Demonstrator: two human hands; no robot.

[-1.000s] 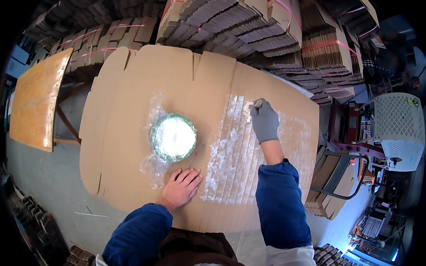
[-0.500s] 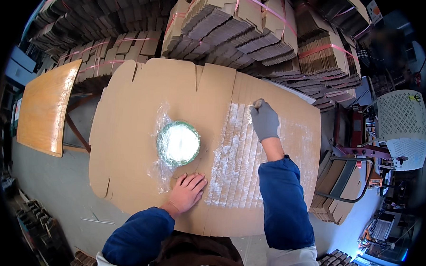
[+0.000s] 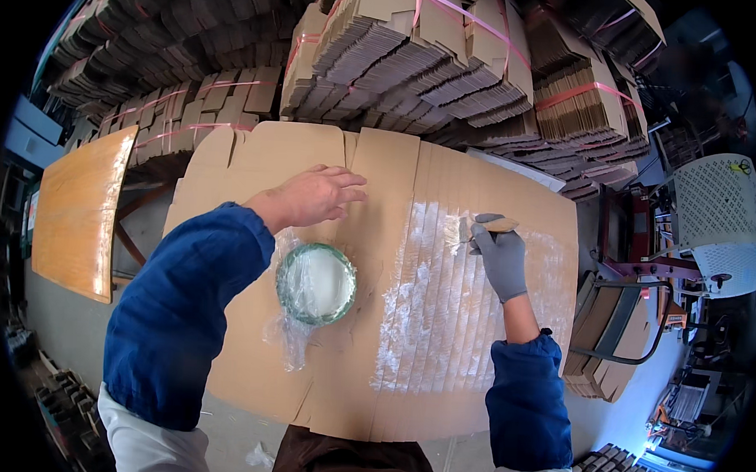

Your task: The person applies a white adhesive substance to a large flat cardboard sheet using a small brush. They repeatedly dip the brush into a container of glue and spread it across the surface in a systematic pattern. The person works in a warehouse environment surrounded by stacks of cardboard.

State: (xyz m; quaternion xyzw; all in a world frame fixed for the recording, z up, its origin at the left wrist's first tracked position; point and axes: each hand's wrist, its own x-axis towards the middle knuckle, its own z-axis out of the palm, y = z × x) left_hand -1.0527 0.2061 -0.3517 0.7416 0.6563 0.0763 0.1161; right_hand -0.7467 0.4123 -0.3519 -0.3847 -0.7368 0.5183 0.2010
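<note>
My right hand, in a grey glove, grips a brush by its wooden handle. The brush's bristles, whitened with paste, lie over a row of narrow overlapping cardboard strips smeared with white. My bare left hand hovers over the far half of the cardboard sheet, fingers spread and holding nothing. Just nearer to me than that hand stands a round green-rimmed tub with white stuff inside. Clear plastic film hangs around the tub's left side and spreads onto the cardboard.
Tall strapped stacks of flat cardboard rise along the far edge. A wooden board leans at the left. On the right are a perforated light panel and a cart with flat cardboard on it.
My left hand has lifted off the near cardboard and moved far, past the tub. My right hand, with the brush, has shifted right and slightly nearer.
</note>
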